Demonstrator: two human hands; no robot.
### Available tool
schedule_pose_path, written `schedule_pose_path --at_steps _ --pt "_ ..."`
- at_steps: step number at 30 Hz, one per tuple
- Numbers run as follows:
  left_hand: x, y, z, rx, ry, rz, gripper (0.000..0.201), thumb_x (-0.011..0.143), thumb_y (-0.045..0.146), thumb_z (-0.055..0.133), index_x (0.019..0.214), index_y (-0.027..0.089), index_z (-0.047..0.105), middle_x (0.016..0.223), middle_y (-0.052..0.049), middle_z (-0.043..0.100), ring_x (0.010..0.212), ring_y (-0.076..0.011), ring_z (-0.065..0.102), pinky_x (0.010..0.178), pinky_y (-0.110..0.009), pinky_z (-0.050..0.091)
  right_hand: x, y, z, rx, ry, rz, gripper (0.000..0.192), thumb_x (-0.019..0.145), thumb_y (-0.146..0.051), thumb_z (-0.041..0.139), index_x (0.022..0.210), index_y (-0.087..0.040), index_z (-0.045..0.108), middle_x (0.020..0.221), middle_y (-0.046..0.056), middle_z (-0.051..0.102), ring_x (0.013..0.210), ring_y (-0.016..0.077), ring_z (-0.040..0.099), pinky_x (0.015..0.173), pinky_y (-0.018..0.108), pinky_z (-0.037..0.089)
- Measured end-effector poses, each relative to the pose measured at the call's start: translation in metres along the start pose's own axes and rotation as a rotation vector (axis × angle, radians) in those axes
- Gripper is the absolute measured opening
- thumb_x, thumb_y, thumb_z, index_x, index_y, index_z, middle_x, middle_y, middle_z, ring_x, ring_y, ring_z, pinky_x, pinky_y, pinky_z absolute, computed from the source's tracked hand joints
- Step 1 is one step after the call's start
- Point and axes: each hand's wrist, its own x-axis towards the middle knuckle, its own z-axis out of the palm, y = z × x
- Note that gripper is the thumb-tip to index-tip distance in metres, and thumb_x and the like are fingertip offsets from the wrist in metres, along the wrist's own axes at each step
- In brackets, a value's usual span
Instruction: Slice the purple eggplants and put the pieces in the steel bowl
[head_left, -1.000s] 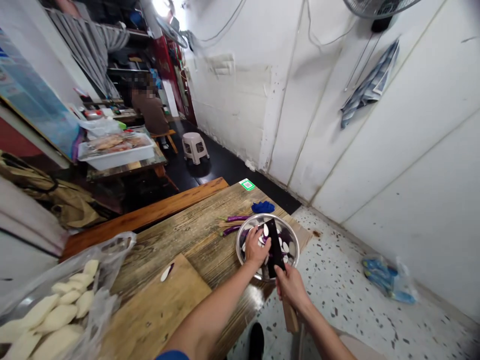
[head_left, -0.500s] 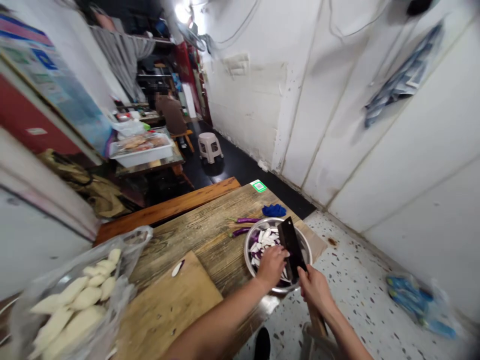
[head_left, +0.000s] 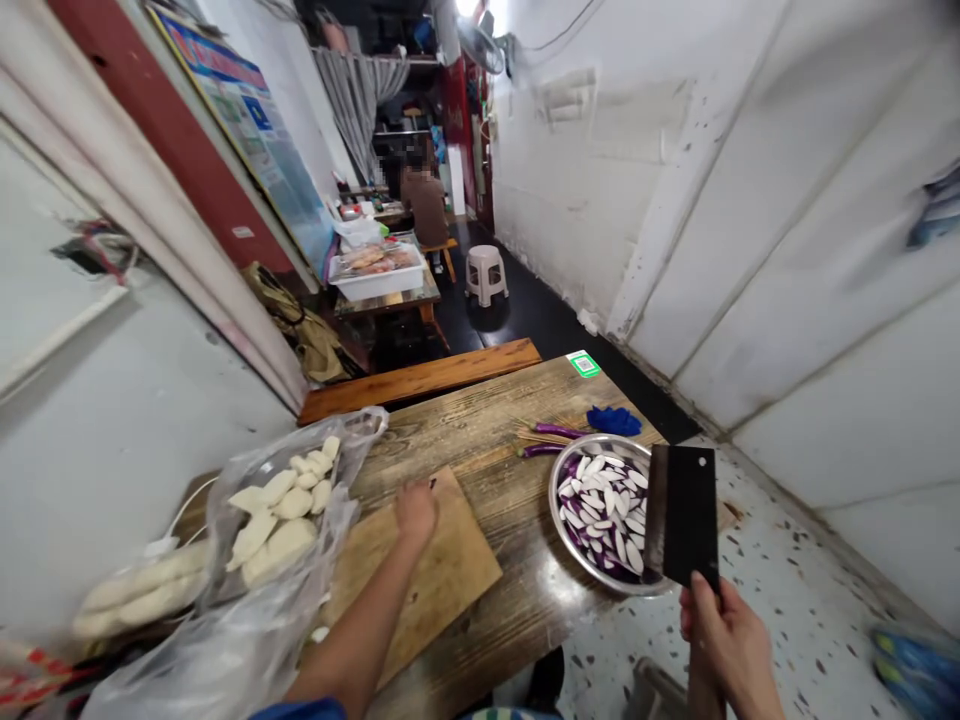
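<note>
My right hand [head_left: 724, 640] grips the cleaver [head_left: 684, 513] upright over the bowl [head_left: 570, 545] of eggplant slices [head_left: 604, 500], at 4 o'clock on the desk [head_left: 480, 425]. My left hand [head_left: 415, 510] rests curled on the cutting board [head_left: 427, 575] at 9 o'clock from the bowl; I judge slicing comes next, needing the blade brought over.

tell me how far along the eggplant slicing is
Done: the metal bowl holds a heap of eggplant slices. In hand: the right hand holds the cleaver upright beside the bowl, while the left hand rests on the cutting board, where one stray slice seems to lie at its fingertips. Left: two purple eggplant pieces lie uncut behind the bowl.
</note>
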Motion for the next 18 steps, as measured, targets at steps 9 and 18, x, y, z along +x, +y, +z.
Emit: schedule_pose_path --at_steps 9,18 --pt "0.013 0.023 -0.008 -0.133 -0.123 0.082 0.03 0.077 0.014 0.045 0.1 0.013 0.064 0.094 -0.013 0.064 0.087 -0.0236 0.059 0.077 -0.03 0.043 -0.003 0.012 0.001 0.142 -0.005 0.006 0.046 0.072 -0.064 0.048 0.069 -0.018 0.046 0.048 0.0 0.052 0.043 0.0141 0.048 0.043 0.025 0.04" --pt "-0.026 0.221 -0.035 -0.59 -0.088 1.005 0.029 0.088 0.031 0.042 0.104 0.023 0.065 0.106 -0.005 0.062 0.097 -0.0178 0.054 0.089 -0.032 0.042 0.008 0.023 0.004 0.316 -0.021 0.132 0.044 0.068 -0.063 0.054 0.072 -0.019 0.047 0.054 -0.001 0.053 0.043 0.0135 0.048 0.041 0.025 0.039"
